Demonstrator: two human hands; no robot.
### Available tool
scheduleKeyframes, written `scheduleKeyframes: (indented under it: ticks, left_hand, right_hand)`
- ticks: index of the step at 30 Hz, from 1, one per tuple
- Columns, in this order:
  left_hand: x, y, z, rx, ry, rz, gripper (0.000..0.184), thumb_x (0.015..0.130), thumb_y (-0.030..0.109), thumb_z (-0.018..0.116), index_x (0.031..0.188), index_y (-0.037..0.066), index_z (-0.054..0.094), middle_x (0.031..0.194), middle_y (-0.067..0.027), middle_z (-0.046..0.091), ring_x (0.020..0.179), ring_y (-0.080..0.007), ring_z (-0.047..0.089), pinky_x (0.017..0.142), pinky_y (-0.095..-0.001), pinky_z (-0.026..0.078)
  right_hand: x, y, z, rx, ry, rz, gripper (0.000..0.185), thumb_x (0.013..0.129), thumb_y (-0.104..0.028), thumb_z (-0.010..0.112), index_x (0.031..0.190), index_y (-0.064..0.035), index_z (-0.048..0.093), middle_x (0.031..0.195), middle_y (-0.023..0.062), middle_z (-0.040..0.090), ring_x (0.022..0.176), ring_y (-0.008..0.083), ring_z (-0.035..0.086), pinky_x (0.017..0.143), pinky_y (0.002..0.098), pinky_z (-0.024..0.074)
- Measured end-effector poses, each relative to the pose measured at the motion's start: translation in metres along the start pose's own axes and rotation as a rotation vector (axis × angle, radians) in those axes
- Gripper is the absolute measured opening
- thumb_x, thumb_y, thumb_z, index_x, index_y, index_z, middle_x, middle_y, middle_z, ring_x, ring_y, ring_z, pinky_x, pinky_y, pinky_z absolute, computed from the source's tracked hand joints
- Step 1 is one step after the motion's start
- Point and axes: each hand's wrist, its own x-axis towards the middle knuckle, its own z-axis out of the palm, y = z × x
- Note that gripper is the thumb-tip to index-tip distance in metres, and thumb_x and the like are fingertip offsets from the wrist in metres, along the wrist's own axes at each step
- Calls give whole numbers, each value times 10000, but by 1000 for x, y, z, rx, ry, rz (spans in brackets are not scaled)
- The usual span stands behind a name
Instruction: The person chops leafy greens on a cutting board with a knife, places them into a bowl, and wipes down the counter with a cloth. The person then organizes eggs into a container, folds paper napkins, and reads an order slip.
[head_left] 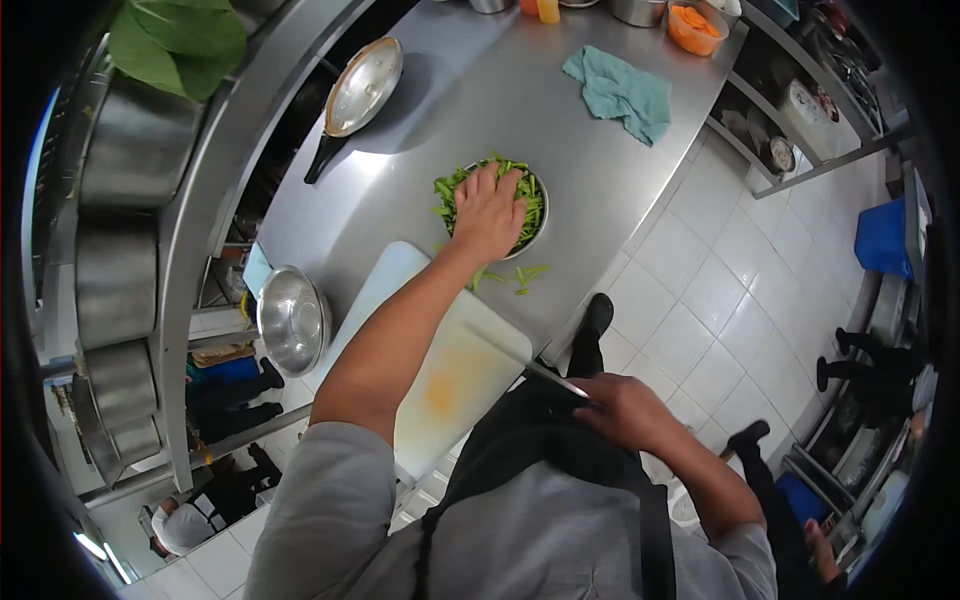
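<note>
My left hand reaches across and lies over a round metal bowl of chopped green vegetables. Its fingers are spread on top of the pieces, some of which spill past the bowl's left rim. Low by my waist, my right hand is closed around the handle of a knife, its blade pointing left over the edge of the cutting board. That white cutting board, stained orange, lies under my left forearm. A few loose green pieces sit on the steel between board and bowl.
On the steel table are a lidded pan, a teal cloth and an orange-filled tub. A metal colander stands at the left edge. Shelves with pots flank the left; other people stand nearby.
</note>
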Motion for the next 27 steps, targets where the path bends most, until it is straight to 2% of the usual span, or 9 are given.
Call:
scheduleKeyframes:
  ticks: [2, 4, 6, 8, 12, 16, 19, 22, 27]
  left_hand:
    - [2, 0, -7, -9, -50, -8, 569, 1071, 381, 529, 1558, 90, 480, 1582, -241, 405, 1473, -436, 361, 1225, -568, 251]
    - [2, 2, -11, -25, -82, -18, 599, 1075, 422, 535, 1573, 95, 470, 1586, -245, 401, 1479, -436, 356, 1228, -571, 246]
    - [-2, 8, -22, -33, -68, 16, 638, 1080, 470, 533, 1605, 119, 441, 1605, -251, 383, 1504, -437, 333, 1242, -579, 227]
    - [-5, 13, -28, -37, -61, 40, 669, 1085, 510, 521, 1634, 145, 410, 1630, -259, 358, 1531, -439, 305, 1255, -597, 202]
    - [-10, 16, -38, -62, -54, 59, 699, 1090, 553, 495, 1664, 169, 388, 1701, -275, 270, 1575, -481, 244, 1257, -668, 160]
    - [-13, 21, -51, -56, -73, 37, 652, 1110, 527, 458, 1674, 208, 392, 1758, -270, 181, 1613, -508, 170, 1248, -734, 117]
    - [-15, 26, -63, 6, -79, -21, 623, 1130, 488, 414, 1710, 279, 321, 1788, -231, 125, 1645, -476, 92, 1273, -695, 65]
    - [-19, 32, -73, 63, 93, 62, 545, 1138, 427, 407, 1657, 264, 448, 1764, -218, 241, 1635, -447, 186, 1266, -703, 95]
    - [-1, 22, -96, -248, 274, 110, 504, 1138, 415, 442, 1546, 164, 598, 1630, -202, 499, 1591, -369, 348, 1298, -504, 216]
  right_hand:
    - [26, -25, 9, -171, -166, 17, 503, 905, -160, 750, 1391, -84, 643, 1063, 193, 664, 920, 378, 734, 747, 476, 610]
    - [54, -27, 42, -314, -119, -118, 515, 945, -172, 677, 1451, -97, 616, 1032, 140, 653, 902, 320, 723, 777, 443, 595]
    - [83, -22, 79, -382, 2, -267, 513, 929, -137, 625, 1436, -60, 616, 1062, 138, 661, 952, 319, 719, 821, 446, 584]
    - [107, -14, 112, -450, -18, -301, 497, 919, -116, 613, 1410, -35, 627, 1073, 138, 658, 984, 325, 710, 851, 446, 575]
    - [106, -21, 110, -400, 57, -365, 414, 914, -120, 636, 1308, -5, 684, 1095, 155, 674, 1023, 347, 696, 912, 444, 557]
    - [99, -8, 60, -310, 274, -218, 332, 907, -150, 720, 1211, -18, 742, 1123, 173, 705, 1055, 360, 690, 906, 447, 569]
    - [104, 12, 20, -261, 391, -2, 344, 922, -177, 759, 1228, -22, 744, 1115, 185, 708, 1055, 359, 705, 897, 459, 578]
    - [115, 21, -10, -143, 399, 153, 379, 932, -197, 756, 1258, -8, 718, 1143, 210, 713, 1072, 392, 714, 906, 489, 572]
    - [156, 41, -12, 118, 451, 297, 442, 961, -263, 714, 1313, 4, 691, 1053, 243, 738, 1017, 408, 746, 898, 470, 578]
